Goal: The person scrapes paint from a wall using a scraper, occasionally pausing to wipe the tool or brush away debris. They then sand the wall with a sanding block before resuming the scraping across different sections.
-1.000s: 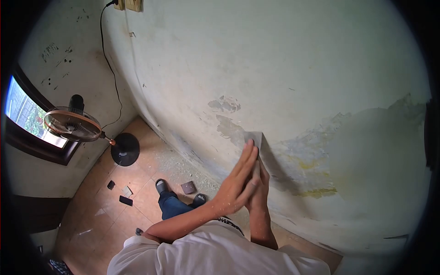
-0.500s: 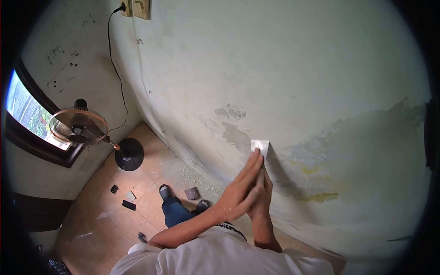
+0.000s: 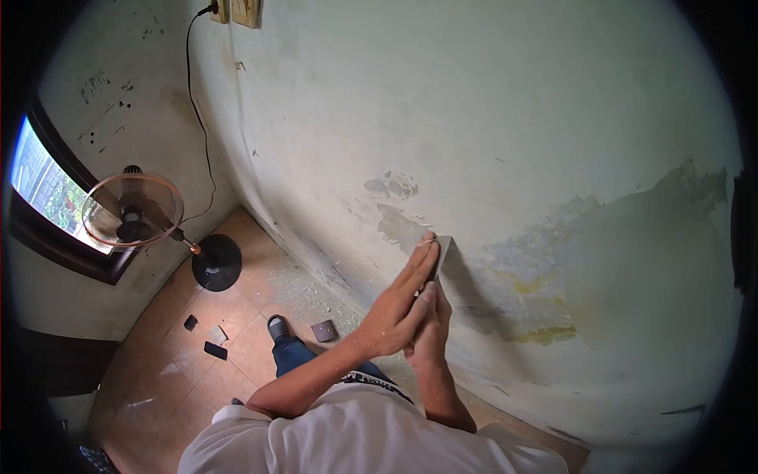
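Observation:
A scraper (image 3: 444, 251) with a flat metal blade is angled against the wall, its edge beside a patch of peeled paint (image 3: 400, 224). My right hand (image 3: 430, 336) is closed around its handle, which is mostly hidden by my fingers. From the left, my left hand (image 3: 387, 316) clasps the tool too, with long straight fingers pressed along the blade and the thumb lying over my right hand. Pale dust and flecks cling to my left fingertips and forearm. Right of the blade, the wall has a rough grey area with yellowish streaks (image 3: 545, 312).
A standing fan (image 3: 215, 263) is in the corner by a window (image 3: 59, 189), its cord running up to a socket (image 3: 219, 11). On the tiled floor lie a phone (image 3: 215, 350), small objects and a brown square block (image 3: 324, 331). Paint chips (image 3: 304, 296) litter the wall's foot.
Both hands and the scraper have shifted slightly left. The blade has turned from showing its bright face to a more edge-on, darker view. My view has shifted slightly.

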Demonstrator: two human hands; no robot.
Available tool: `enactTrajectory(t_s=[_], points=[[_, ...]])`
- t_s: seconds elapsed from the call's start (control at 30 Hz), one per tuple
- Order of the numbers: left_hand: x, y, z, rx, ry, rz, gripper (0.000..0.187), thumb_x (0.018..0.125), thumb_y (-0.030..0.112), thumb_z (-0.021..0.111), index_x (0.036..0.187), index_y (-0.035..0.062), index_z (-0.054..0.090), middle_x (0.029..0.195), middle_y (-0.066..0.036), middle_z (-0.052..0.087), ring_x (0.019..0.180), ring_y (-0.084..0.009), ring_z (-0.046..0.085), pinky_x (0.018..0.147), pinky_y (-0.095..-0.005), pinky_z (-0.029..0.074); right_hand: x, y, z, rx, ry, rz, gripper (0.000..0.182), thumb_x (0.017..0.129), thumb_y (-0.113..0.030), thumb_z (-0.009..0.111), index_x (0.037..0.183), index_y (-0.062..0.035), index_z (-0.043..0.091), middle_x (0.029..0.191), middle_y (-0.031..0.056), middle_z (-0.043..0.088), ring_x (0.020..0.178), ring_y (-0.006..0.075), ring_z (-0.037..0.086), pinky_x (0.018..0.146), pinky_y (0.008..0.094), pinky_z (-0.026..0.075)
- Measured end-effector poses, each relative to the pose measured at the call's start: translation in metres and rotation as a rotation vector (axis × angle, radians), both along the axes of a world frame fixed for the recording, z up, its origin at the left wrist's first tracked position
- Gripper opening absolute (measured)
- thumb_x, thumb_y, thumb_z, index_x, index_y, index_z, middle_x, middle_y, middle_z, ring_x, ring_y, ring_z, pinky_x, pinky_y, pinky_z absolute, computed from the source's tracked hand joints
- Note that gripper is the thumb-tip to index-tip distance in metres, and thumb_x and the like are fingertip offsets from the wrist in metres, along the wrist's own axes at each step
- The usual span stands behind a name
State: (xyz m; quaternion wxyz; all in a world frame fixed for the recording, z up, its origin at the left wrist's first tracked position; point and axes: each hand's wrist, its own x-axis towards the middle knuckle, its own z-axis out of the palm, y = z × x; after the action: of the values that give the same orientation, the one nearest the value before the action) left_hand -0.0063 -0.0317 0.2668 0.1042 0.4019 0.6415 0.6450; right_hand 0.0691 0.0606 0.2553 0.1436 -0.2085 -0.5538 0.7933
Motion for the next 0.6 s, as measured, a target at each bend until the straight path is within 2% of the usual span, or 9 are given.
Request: enactTrajectory(t_s=[0.07, 0.13, 0.17, 0.2, 0.27, 0.4, 0.47, 0.53, 0.6], points=[[0.003, -0.003, 0.005, -0.032, -0.007, -0.011, 0.068, 0.108, 0.02, 0.041, 0.167, -0.0003, 0.014, 0.176, -0.022, 0.005, 0.163, -0.0368, 0.009, 0.13, -0.0423, 0.015, 0.001, -0.001, 0.0, -0.019, -0.031, -0.03, 0.048, 0.114, -0.034, 0.043, 0.152, -0.0054, 0.051, 0.098, -0.0021, 0.065, 0.058, 0.0025, 0.054, 0.04, 0.0211, 0.038], [0.01, 0.002, 0.005, -0.06, 0.004, 0.01, 0.069, 0.108, 0.02, 0.043, 0.168, 0.0009, 0.014, 0.176, -0.022, 0.005, 0.163, -0.0366, 0.009, 0.13, -0.0423, 0.015, 0.004, 0.011, -0.003, -0.035, 0.008, -0.006, 0.053, 0.115, -0.03, 0.041, 0.161, -0.0024, 0.039, 0.119, 0.0049, 0.067, 0.074, 0.0032, 0.06, 0.055, 0.0198, 0.049], [0.015, 0.006, 0.0, -0.044, 0.008, 0.012, 0.07, 0.108, 0.022, 0.044, 0.168, 0.0007, 0.013, 0.176, -0.022, 0.004, 0.163, -0.0364, 0.009, 0.13, -0.0427, 0.015, 0.006, 0.014, -0.007, -0.092, 0.045, -0.024, 0.052, 0.115, -0.027, 0.04, 0.161, -0.0011, 0.039, 0.144, 0.0104, 0.059, 0.112, 0.0124, 0.065, 0.088, 0.0262, 0.056], [0.022, 0.007, -0.001, -0.038, 0.014, 0.007, 0.07, 0.108, 0.022, 0.044, 0.168, 0.0007, 0.013, 0.176, -0.022, 0.004, 0.163, -0.0364, 0.009, 0.13, -0.0427, 0.015, 0.009, 0.018, -0.009, -0.086, 0.052, -0.029, 0.052, 0.115, -0.027, 0.04, 0.161, -0.0011, 0.039, 0.144, 0.0104, 0.059, 0.112, 0.0124, 0.065, 0.088, 0.0262, 0.056], [0.03, 0.005, -0.002, -0.059, 0.036, -0.015, 0.07, 0.109, 0.023, 0.044, 0.167, 0.0001, 0.013, 0.176, -0.022, 0.004, 0.163, -0.036, 0.009, 0.13, -0.0427, 0.015, 0.01, 0.024, -0.009, 0.022, 0.079, -0.003, 0.052, 0.115, -0.025, 0.04, 0.161, 0.0004, 0.037, 0.163, 0.0128, 0.043, 0.141, 0.0196, 0.05, 0.114, 0.0329, 0.043], [0.005, -0.002, 0.005, -0.011, -0.011, -0.015, 0.069, 0.108, 0.019, 0.042, 0.167, -0.0007, 0.014, 0.175, -0.024, 0.004, 0.163, -0.0376, 0.007, 0.13, -0.0433, 0.013, -0.004, -0.002, 0.02, 0.018, -0.037, 0.023, 0.056, 0.115, -0.027, 0.04, 0.163, 0.0011, 0.033, 0.162, 0.0137, 0.044, 0.143, 0.0201, 0.049, 0.115, 0.0321, 0.042], [0.011, 0.0, 0.006, -0.012, -0.011, -0.01, 0.068, 0.107, 0.018, 0.041, 0.167, -0.0004, 0.014, 0.175, -0.026, 0.004, 0.163, -0.0381, 0.006, 0.131, -0.0432, 0.011, 0.0, 0.0, 0.005, 0.004, -0.016, 0.005, 0.059, 0.114, -0.029, 0.042, 0.163, 0.0014, 0.031, 0.16, 0.0122, 0.046, 0.141, 0.0204, 0.05, 0.115, 0.0325, 0.042], [0.024, 0.007, 0.0, -0.002, 0.008, -0.02, 0.069, 0.106, 0.017, 0.042, 0.167, -0.0013, 0.014, 0.175, -0.025, 0.004, 0.163, -0.0378, 0.006, 0.131, -0.0428, 0.011, 0.01, 0.013, -0.012, 0.066, 0.122, 0.0, 0.061, 0.113, -0.031, 0.045, 0.164, 0.0013, 0.031, 0.158, 0.0106, 0.049, 0.138, 0.0199, 0.052, 0.114, 0.0326, 0.042], [0.028, 0.008, 0.001, -0.016, 0.027, -0.038, 0.07, 0.106, 0.017, 0.042, 0.167, -0.0024, 0.014, 0.175, -0.026, 0.004, 0.163, -0.0377, 0.006, 0.131, -0.0431, 0.011, 0.009, 0.018, -0.009, 0.122, 0.108, -0.02, 0.062, 0.112, -0.03, 0.048, 0.163, 0.0012, 0.032, 0.157, 0.0103, 0.05, 0.136, 0.0193, 0.053, 0.112, 0.0333, 0.043]])
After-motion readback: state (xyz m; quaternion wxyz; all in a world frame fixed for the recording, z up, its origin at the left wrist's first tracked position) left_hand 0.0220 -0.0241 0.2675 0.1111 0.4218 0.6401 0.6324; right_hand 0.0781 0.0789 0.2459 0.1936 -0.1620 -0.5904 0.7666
